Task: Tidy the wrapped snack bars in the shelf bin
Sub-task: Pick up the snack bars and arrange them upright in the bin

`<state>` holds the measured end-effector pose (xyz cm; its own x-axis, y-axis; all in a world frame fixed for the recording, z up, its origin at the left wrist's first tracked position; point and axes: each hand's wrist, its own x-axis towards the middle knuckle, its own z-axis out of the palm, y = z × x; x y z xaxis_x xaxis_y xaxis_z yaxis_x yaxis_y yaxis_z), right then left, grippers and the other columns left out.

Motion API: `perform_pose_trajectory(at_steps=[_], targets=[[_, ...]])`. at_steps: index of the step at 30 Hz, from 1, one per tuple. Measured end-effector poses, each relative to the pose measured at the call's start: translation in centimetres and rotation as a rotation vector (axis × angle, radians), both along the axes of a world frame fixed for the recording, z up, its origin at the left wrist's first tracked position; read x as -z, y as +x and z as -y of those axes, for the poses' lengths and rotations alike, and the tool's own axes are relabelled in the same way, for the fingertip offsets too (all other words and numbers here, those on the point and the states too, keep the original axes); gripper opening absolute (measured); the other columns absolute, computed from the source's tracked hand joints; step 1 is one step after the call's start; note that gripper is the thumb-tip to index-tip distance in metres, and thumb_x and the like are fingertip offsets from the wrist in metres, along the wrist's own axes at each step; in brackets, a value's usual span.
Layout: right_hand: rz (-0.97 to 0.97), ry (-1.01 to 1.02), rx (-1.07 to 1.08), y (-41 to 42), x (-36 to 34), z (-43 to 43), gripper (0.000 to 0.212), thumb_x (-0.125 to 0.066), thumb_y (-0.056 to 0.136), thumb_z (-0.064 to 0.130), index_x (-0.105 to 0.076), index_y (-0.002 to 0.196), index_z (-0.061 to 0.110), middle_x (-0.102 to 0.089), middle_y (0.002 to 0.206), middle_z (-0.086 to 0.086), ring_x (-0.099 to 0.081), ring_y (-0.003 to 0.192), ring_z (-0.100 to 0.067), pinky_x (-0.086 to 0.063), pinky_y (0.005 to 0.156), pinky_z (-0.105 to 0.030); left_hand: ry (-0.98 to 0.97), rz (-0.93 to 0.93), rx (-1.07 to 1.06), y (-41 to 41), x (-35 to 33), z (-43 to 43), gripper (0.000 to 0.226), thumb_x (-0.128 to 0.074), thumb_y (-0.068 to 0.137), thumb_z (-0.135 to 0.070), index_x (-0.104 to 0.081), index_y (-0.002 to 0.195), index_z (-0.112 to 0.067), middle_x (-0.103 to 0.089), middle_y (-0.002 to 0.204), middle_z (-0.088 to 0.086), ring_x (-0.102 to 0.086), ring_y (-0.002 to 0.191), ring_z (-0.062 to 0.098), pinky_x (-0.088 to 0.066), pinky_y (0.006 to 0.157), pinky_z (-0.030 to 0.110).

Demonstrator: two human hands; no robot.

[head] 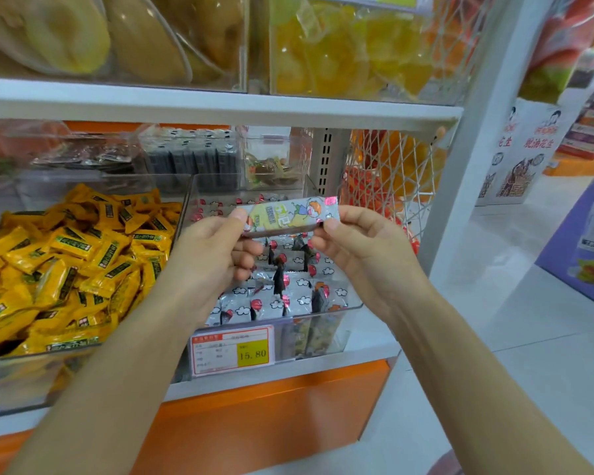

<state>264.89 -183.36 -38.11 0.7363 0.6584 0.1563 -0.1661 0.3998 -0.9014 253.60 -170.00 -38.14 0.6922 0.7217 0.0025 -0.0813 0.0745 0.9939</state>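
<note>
- Pinching one wrapped snack bar point(288, 216) at both ends: the left hand point(213, 258) has the left end between thumb and fingers, and the right hand point(354, 241) has the right end.
- The bar lies level, cartoon side up, stretched between the two hands and held over the clear shelf bin point(355, 306).
- Down in that bin is a loose jumble of silver-wrapped bars point(288, 289) — some on edge, some flat.
- A price tag point(233, 351) sits on the bin's front, reading 15.80.
- Just to the left, a neighbouring bin is heaped with yellow packets point(66, 265).
- A white shelf board point(220, 104) runs overhead.
</note>
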Motion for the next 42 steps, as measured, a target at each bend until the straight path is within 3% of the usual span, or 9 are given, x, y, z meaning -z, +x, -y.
perform_pose_trajectory(at_steps=[6, 14, 19, 30, 33, 36, 38, 42], targets=[[-0.010, 0.054, 0.024, 0.4, 0.3, 0.1, 0.010, -0.055, 0.087, -0.005, -0.055, 0.097, -0.002, -0.066, 0.069, -0.009, -0.066, 0.063, -0.017, -0.055, 0.067, -0.023, -0.139, 0.102, 0.198, -0.6, -0.4, -0.3, 0.008, -0.056, 0.086, -0.010, -0.061, 0.088, -0.005, -0.065, 0.065, 0.002, -0.056, 0.050, 0.003, -0.047, 0.045, 0.013], [0.043, 0.047, 0.068, 0.2, 0.3, 0.0, 0.010, -0.054, 0.088, -0.007, -0.053, 0.090, 0.003, -0.068, 0.065, -0.006, -0.068, 0.063, -0.017, -0.056, 0.068, -0.024, 0.007, 0.175, 0.153, -0.4, -0.3, -0.1, 0.016, -0.053, 0.086, 0.006, -0.061, 0.096, -0.005, -0.073, 0.076, 0.008, -0.069, 0.065, 0.011, -0.052, 0.055, 0.015], [0.087, 0.017, 0.109, 0.2, 0.4, 0.0, 0.009, -0.054, 0.089, -0.007, -0.054, 0.094, 0.001, -0.066, 0.072, -0.011, -0.068, 0.065, -0.018, -0.055, 0.068, -0.023, -0.002, 0.208, 0.125, -0.3, -0.3, -0.1, 0.019, -0.060, 0.084, -0.005, -0.052, 0.101, -0.002, -0.073, 0.078, 0.012, -0.070, 0.069, 0.016, -0.054, 0.057, 0.019], [0.107, 0.005, 0.138, 0.1, 0.6, -0.1, 0.012, -0.053, 0.090, -0.006, -0.053, 0.094, 0.005, -0.065, 0.073, -0.010, -0.068, 0.067, -0.019, -0.056, 0.069, -0.027, 0.200, 0.136, 0.056, -0.3, 0.3, -0.5, 0.020, -0.062, 0.084, -0.005, -0.044, 0.089, -0.009, -0.071, 0.068, 0.008, -0.067, 0.058, 0.015, -0.054, 0.052, 0.021], [0.070, 0.031, 0.131, -0.1, 0.5, -0.3, 0.006, -0.058, 0.090, 0.007, -0.058, 0.092, 0.012, -0.063, 0.084, -0.008, -0.066, 0.069, -0.020, -0.055, 0.064, -0.030, 0.233, 0.122, 0.047, -0.2, 0.4, -0.6, 0.020, -0.063, 0.084, -0.004, -0.044, 0.087, -0.008, -0.071, 0.068, 0.010, -0.067, 0.058, 0.016, -0.054, 0.051, 0.021], [0.209, -0.075, 0.199, -0.1, 0.7, -0.5, 0.009, -0.062, 0.089, 0.016, -0.062, 0.098, 0.014, -0.065, 0.079, 0.005, -0.066, 0.068, -0.014, -0.056, 0.066, -0.034, 0.276, 0.083, 0.041, -0.2, 0.7, -0.7, 0.021, -0.065, 0.083, -0.005, -0.045, 0.085, -0.009, -0.071, 0.065, 0.007, -0.067, 0.057, 0.015, -0.052, 0.051, 0.019], [0.284, -0.132, 0.236, -0.1, 0.7, -0.5, 0.011, -0.062, 0.089, 0.012, -0.061, 0.099, 0.016, -0.064, 0.084, 0.001, -0.066, 0.067, -0.011, -0.057, 0.072, -0.040, 0.244, 0.080, 0.057, -0.1, 0.7, -0.7, 0.023, -0.067, 0.081, -0.005, -0.045, 0.086, -0.009, -0.071, 0.066, 0.005, -0.067, 0.057, 0.014, -0.052, 0.051, 0.019], [0.358, -0.160, 0.221, -0.2, 0.5, -0.4, 0.017, -0.058, 0.088, 0.002, -0.057, 0.097, 0.016, -0.067, 0.085, 0.002, -0.066, 0.067, -0.009, -0.058, 0.076, -0.039, 0.130, 0.126, 0.100, -0.1, 0.4, -0.6, 0.043, -0.073, 0.068, -0.026, -0.052, 0.103, -0.013, -0.071, 0.079, 0.006, -0.069, 0.069, 0.015, -0.053, 0.056, 0.021]])
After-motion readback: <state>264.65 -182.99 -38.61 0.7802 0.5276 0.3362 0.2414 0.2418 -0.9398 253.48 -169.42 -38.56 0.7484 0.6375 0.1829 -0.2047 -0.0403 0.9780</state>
